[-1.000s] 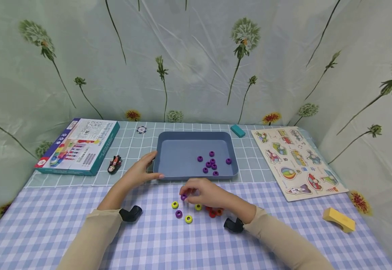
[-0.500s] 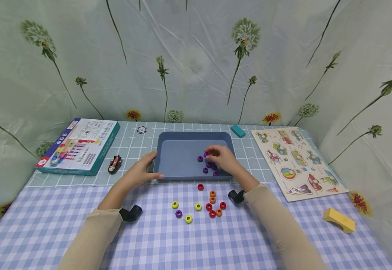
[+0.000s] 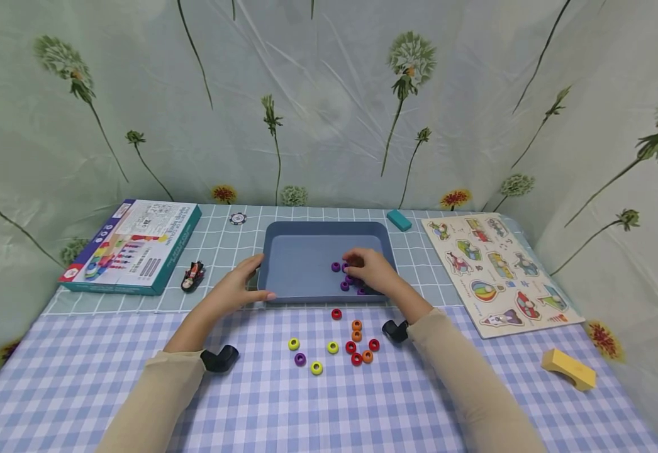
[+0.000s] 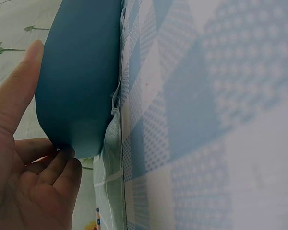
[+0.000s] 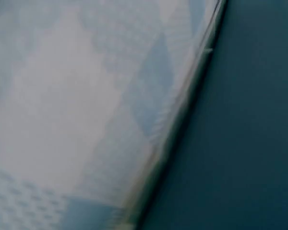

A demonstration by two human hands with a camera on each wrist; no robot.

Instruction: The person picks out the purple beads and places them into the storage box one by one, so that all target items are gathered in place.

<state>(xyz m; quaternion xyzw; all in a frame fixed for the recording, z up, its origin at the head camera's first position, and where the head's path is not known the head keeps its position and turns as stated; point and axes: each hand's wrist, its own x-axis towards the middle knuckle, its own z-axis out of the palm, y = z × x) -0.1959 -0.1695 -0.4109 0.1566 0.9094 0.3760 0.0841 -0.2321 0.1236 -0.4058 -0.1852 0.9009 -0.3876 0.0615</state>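
My left hand (image 3: 233, 289) grips the near left corner of the blue-grey tray (image 3: 289, 292). In the left wrist view, the thumb of that hand (image 4: 33, 167) lies along the tray's rim (image 4: 81, 72) and its fingers curl against the wall. Inside the tray, my right hand (image 3: 377, 272) is low among several purple beads (image 3: 335, 267), pinching one purple bead (image 3: 345, 267) between thumb and index finger. The palm hides some of the beads. The right wrist view holds only cloth and the tray's dark outer wall (image 5: 235, 124).
In front of the tray lie yellow beads (image 3: 333, 347), red beads (image 3: 336, 314), orange beads (image 3: 356, 324) and a purple bead (image 3: 300, 359). Left stand a boxed toy (image 3: 131, 245) and a toy motorcycle (image 3: 192, 275). Right are a puzzle board (image 3: 499, 270) and a yellow arch block (image 3: 568, 369).
My right hand has carried a purple bead from the cloth into the tray and lowered it among the others. The left hand has stayed at the tray's corner.
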